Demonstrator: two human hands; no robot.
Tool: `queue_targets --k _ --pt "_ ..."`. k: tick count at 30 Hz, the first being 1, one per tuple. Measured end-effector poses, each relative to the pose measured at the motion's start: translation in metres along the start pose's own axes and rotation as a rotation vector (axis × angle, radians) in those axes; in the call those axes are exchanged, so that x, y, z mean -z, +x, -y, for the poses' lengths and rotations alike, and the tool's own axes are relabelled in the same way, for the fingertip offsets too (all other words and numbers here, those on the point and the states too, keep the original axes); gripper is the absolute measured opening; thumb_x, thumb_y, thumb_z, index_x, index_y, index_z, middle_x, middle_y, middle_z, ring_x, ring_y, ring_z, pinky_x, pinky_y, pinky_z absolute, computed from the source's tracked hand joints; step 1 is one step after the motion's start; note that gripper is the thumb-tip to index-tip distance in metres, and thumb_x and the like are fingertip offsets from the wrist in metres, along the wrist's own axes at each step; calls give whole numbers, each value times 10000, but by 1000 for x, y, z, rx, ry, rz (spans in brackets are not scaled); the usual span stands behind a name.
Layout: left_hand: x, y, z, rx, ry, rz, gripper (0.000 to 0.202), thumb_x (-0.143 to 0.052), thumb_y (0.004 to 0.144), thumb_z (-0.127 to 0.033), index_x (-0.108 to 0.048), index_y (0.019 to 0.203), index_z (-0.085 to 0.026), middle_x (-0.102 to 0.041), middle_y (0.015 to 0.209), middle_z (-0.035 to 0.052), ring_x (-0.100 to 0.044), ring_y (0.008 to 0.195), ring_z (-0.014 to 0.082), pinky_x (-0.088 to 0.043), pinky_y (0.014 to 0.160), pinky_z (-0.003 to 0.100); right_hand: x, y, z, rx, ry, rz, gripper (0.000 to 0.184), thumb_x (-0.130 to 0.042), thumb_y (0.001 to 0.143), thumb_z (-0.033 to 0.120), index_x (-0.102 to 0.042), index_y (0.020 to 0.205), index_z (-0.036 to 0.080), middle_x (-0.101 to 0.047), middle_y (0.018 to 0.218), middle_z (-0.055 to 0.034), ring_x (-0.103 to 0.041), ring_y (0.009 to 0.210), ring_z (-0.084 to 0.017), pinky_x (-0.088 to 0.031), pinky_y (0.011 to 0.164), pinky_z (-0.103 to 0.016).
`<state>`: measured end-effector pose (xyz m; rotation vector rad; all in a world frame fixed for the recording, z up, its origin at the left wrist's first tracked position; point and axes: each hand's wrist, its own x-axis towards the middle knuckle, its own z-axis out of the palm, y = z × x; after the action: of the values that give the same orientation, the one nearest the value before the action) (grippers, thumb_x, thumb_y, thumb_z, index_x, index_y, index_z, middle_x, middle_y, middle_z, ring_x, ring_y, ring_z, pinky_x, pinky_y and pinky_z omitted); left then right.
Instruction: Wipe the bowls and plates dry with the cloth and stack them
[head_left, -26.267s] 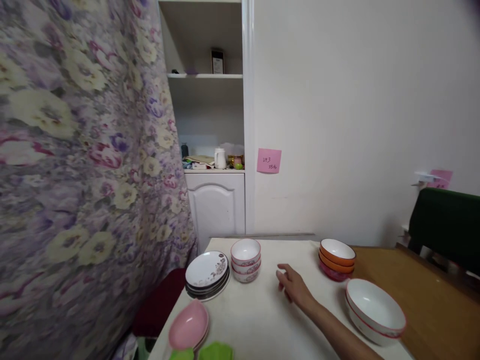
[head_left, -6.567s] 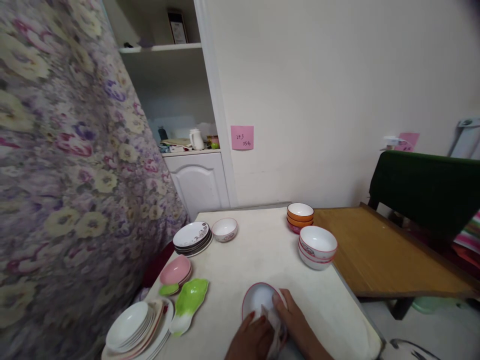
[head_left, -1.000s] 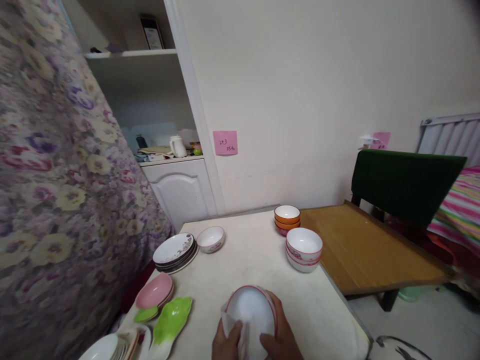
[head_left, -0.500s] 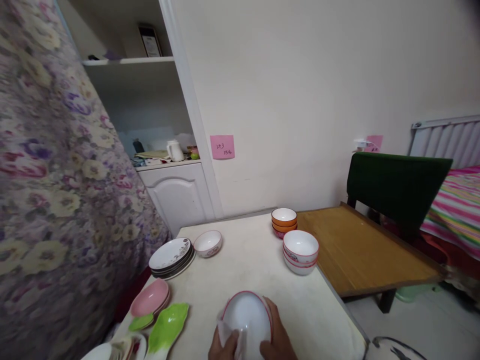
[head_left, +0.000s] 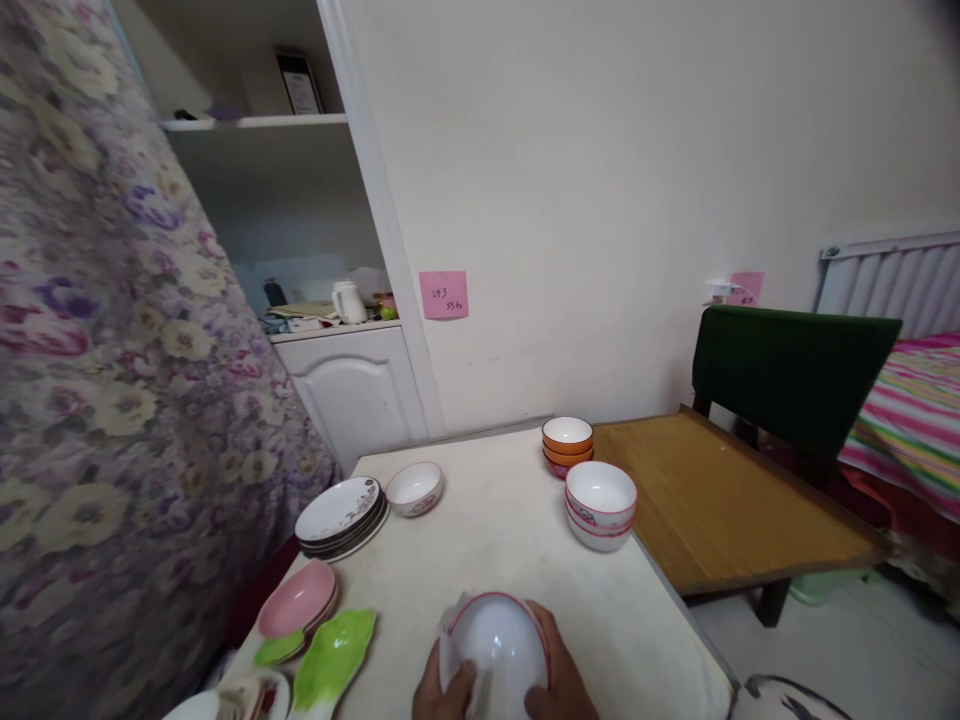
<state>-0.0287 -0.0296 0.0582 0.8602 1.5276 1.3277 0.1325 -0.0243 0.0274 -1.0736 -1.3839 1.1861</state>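
A white bowl [head_left: 506, 632] with a red rim is held up at the near edge of the table, tilted so that its inside faces me. My right hand [head_left: 561, 672] grips its right side, thumb over the inside and fingers around the outer wall. On the other side, my left hand [head_left: 444, 690] is closed on a thin white cloth [head_left: 448, 640], pressing it over the bowl's left rim with the thumb inside. Whether the cloth is fabric or paper, I cannot tell. The bowl's underside and lower edge are hidden.
On the white tabletop [head_left: 480, 540] stand red-rimmed bowls [head_left: 600, 490], orange bowls [head_left: 568, 435], a single bowl [head_left: 415, 488], stacked plates [head_left: 341, 510], pink dishes [head_left: 296, 600] and a green leaf-shaped dish [head_left: 334, 655]. A brown wooden table [head_left: 735, 500] adjoins at right.
The bowl has dropped slightly toward me and shifted a little right in both hands. The cloth now shows higher along the bowl's left rim. The other dishes stay put.
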Motion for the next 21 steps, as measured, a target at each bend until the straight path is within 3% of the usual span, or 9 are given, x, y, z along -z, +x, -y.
queue_targets --k 3,5,10,12,15,18,19,21 --pt "7 8 -17 -59 35 226 471 -757 533 -305 -695 969 -139 -753 840 62 -672 864 291 -537 779 349 7 -2 14 -52 -4 141 822 -405 446 54 -437 1264 124 -659 1147 -90 -632 1042 -224 -460 977 -341" --pt "7 9 -20 -52 24 273 464 -760 533 -303 -699 961 -133 -750 823 63 -672 826 275 -536 764 345 8 -1 12 -62 -5 161 804 -454 488 71 -417 1290 122 -659 1173 -106 -641 1033 -242 -484 945 -354" --pt "-1 1 0 10 -30 -43 507 -690 603 -297 -644 1085 -149 -741 808 37 -680 814 265 -529 750 332 2 4 -17 75 -77 -74 779 -514 592 148 -381 1358 97 -501 1407 -165 -451 1311 -291 -314 1124 -449" --pt "-1 1 5 -31 17 -75 507 -673 620 -285 -632 1104 -142 -747 859 44 -672 876 274 -516 792 330 1 5 -22 81 -78 -126 776 -467 571 109 -415 1346 105 -510 1406 -145 -440 1323 -275 -302 1135 -448" --pt "4 6 -2 -139 122 87 462 -660 637 -265 -651 1077 -125 -750 928 57 -657 908 267 -490 844 320 5 3 -18 50 -75 -68 809 -435 496 62 -494 1298 158 -566 1364 -89 -476 1296 -257 -323 1127 -424" --pt "6 15 -15 -147 156 364 388 -648 654 -239 -684 1025 -132 -745 792 31 -654 758 229 -498 773 311 11 2 -11 37 -97 67 787 -435 496 52 -538 1264 187 -625 1298 -62 -532 1242 -253 -366 1098 -412" --pt "6 17 -18 -145 150 415 369 -649 654 -229 -694 1008 -138 -739 754 23 -648 725 220 -500 743 305 13 3 -9 36 -111 89 768 -447 512 54 -543 1260 197 -636 1284 -60 -547 1226 -258 -384 1084 -416" --pt "3 19 -21 -144 125 393 366 -648 652 -220 -700 1006 -145 -741 749 23 -650 727 220 -501 715 296 14 4 -8 48 -168 40 699 -503 571 84 -552 1256 216 -635 1287 -69 -551 1221 -280 -400 1070 -435"
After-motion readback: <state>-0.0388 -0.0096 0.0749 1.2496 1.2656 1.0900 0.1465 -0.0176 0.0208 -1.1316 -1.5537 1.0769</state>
